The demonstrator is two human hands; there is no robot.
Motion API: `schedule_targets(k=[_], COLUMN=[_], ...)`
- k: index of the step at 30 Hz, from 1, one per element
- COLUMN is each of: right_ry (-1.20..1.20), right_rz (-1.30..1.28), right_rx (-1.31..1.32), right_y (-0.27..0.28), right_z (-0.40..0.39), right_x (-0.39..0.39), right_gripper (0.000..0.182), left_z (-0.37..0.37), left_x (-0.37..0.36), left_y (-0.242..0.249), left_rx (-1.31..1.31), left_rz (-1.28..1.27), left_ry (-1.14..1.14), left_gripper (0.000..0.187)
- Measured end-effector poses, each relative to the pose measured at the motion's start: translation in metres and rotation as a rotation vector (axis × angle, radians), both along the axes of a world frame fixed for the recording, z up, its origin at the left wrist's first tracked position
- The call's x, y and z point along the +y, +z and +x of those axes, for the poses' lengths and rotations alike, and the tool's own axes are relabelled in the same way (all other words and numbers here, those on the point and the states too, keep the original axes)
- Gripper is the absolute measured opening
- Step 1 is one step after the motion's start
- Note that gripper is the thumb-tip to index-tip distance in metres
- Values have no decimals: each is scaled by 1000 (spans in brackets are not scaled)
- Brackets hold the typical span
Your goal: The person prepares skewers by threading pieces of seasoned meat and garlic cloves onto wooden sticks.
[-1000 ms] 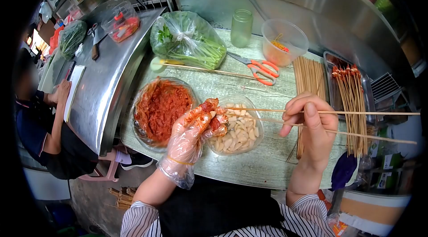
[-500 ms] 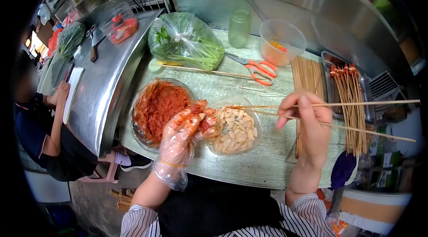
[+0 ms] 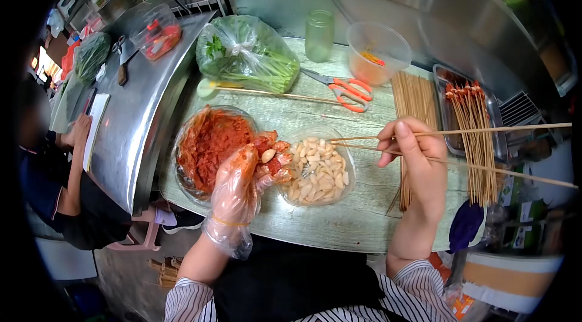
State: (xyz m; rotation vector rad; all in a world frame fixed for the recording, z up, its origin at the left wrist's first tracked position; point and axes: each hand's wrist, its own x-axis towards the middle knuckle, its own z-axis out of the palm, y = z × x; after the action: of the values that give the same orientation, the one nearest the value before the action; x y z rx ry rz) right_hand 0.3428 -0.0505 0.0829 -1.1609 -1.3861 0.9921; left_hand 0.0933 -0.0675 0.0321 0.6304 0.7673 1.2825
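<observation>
My left hand [image 3: 235,185], in a clear plastic glove smeared red, is curled around red marinated meat [image 3: 276,167]. A single garlic clove [image 3: 268,156] lies on that meat. Two long bamboo skewers [image 3: 485,129] are gripped between the fingers of my right hand [image 3: 418,158], their tips slightly apart over the far right edge of the garlic bowl. Peeled cloves [image 3: 316,182] fill this clear bowl [image 3: 347,192], just right of my left hand. Behind the left hand, a plastic-lined bowl [image 3: 182,170] holds a heap of red marinated meat [image 3: 218,137].
Bagged greens [image 3: 248,55], orange-handled scissors [image 3: 351,93], a green glass jar [image 3: 319,36] and a clear tub [image 3: 379,55] stand farther back. Loose skewers [image 3: 415,101] and a tray [image 3: 503,140] with loaded skewers [image 3: 470,134] lie right. Another person [image 3: 66,182] sits left beside a steel counter [image 3: 151,86].
The skewer tips have drawn back to the right, away from my left hand. The clove on the meat shows more fully now. My left hand has barely moved.
</observation>
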Motion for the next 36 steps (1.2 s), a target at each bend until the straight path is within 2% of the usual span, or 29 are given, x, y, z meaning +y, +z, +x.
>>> schedule_targets(k=[6,11,15,21,36], right_ry=[38,57,146,191,227], right_rz=[-15,32,107,165,269], right_rx=[35,258,316,182,164], right_y=[0,10,8,4,0], right_z=[-3,-4,-7,-15,-31], right_x=[1,-8,-8,-10,-14], right_gripper=[27,34,38,40,36], left_z=[1,5,7,9,11], left_x=[2,3,4,6,15], left_y=[-4,-1,-1,-3,-8], left_rx=[-20,-77,-136,-187,-464], left_rz=[8,-26,-14,-62,-52], left_ry=[-36,-46,-56,-39,0], left_gripper=[47,50,49,49,41])
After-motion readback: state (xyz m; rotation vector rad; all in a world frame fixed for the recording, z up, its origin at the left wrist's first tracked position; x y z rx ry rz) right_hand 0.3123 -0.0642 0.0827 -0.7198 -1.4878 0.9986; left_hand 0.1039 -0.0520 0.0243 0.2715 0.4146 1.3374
